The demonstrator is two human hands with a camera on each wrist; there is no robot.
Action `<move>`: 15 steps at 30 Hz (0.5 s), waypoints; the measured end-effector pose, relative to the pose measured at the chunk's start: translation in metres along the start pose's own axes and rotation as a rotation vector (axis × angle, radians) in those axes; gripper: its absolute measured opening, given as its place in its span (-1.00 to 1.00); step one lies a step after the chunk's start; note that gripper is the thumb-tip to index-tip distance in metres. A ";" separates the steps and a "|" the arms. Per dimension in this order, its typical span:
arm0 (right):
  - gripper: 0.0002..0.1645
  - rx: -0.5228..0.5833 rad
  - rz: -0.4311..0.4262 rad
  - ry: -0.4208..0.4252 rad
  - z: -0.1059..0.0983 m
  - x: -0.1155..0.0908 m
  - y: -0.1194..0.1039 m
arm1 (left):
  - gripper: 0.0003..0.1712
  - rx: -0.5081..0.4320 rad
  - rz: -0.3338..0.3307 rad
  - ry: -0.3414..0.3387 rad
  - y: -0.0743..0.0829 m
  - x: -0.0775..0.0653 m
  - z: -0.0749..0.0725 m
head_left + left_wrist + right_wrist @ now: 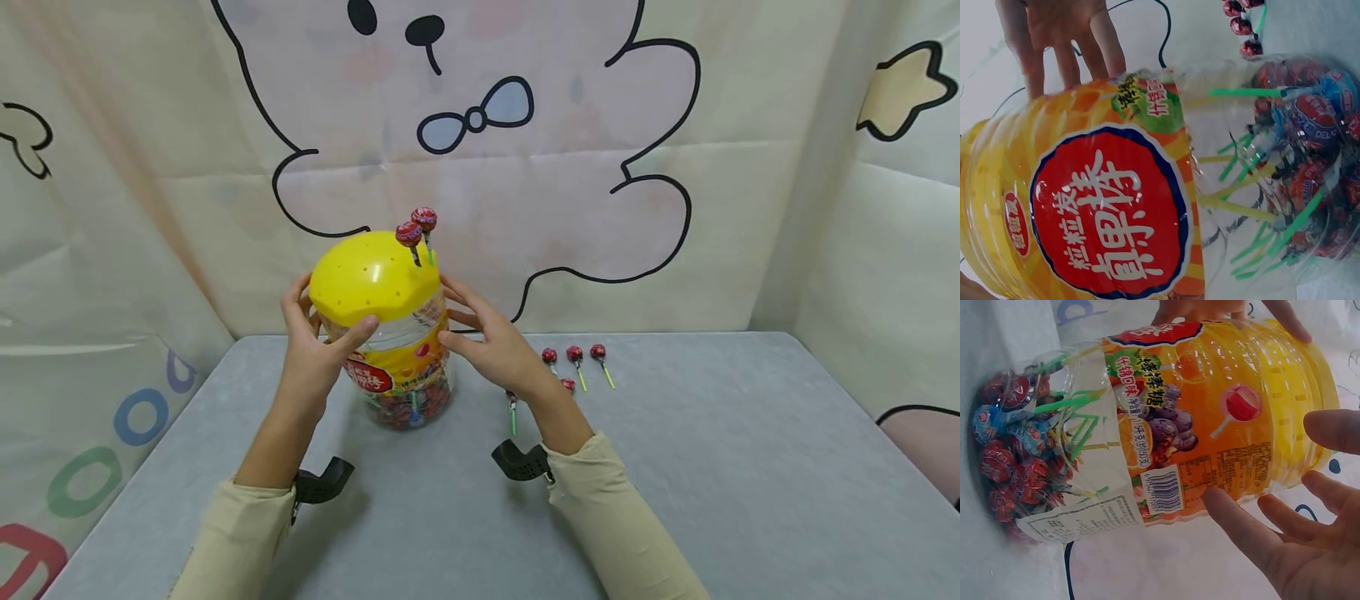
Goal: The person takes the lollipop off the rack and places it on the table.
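A clear plastic lollipop jar (pixel 390 367) with a domed yellow lid (pixel 367 279) stands on the table, wrapped lollipops (pixel 1316 119) heaped in its lower part. Two red-wrapped lollipops (pixel 409 235) stick up from the right side of the lid. My left hand (pixel 311 354) grips the jar's left side near the lid, thumb at the front and fingers partly hidden behind. On the opposite side my right hand (pixel 495 342) holds the jar, its fingers spread over the label (pixel 1204 425) and lower lid. Both hands are at about the same height.
Several red lollipops (pixel 575 356) with green and yellow sticks lie on the grey tabletop (pixel 712 467) to the right of the jar, partly behind my right forearm. A cartoon-printed curtain (pixel 570 217) hangs behind the table's far edge.
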State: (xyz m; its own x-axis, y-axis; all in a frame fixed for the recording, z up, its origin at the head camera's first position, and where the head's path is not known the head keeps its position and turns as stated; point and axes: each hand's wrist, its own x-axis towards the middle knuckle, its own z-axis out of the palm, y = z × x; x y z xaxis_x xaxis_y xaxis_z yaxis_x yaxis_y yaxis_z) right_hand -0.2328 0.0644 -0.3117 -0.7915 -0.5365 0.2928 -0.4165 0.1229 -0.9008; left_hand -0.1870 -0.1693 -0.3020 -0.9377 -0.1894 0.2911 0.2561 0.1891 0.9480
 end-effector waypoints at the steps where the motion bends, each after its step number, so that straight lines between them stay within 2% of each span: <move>1: -0.19 -0.001 -0.004 -0.003 0.000 0.000 0.000 | 0.08 -0.002 0.003 0.008 0.000 0.000 0.001; 6: -0.20 -0.049 -0.006 -0.003 -0.003 0.001 0.000 | 0.08 0.019 -0.001 0.029 0.001 -0.003 0.003; 9: -0.21 -0.091 -0.009 0.029 -0.010 0.006 -0.003 | 0.07 0.030 -0.002 0.035 0.000 -0.003 0.004; 15: -0.23 -0.148 -0.143 0.166 -0.026 0.029 -0.023 | 0.08 0.047 0.021 0.044 -0.001 -0.004 0.006</move>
State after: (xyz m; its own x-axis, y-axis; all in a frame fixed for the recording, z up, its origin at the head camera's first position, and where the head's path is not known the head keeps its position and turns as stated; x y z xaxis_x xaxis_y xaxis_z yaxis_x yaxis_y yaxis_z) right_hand -0.2580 0.0674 -0.2737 -0.7774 -0.4143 0.4733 -0.5807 0.1834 -0.7932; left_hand -0.1848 -0.1635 -0.3048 -0.9208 -0.2267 0.3174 0.2635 0.2386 0.9347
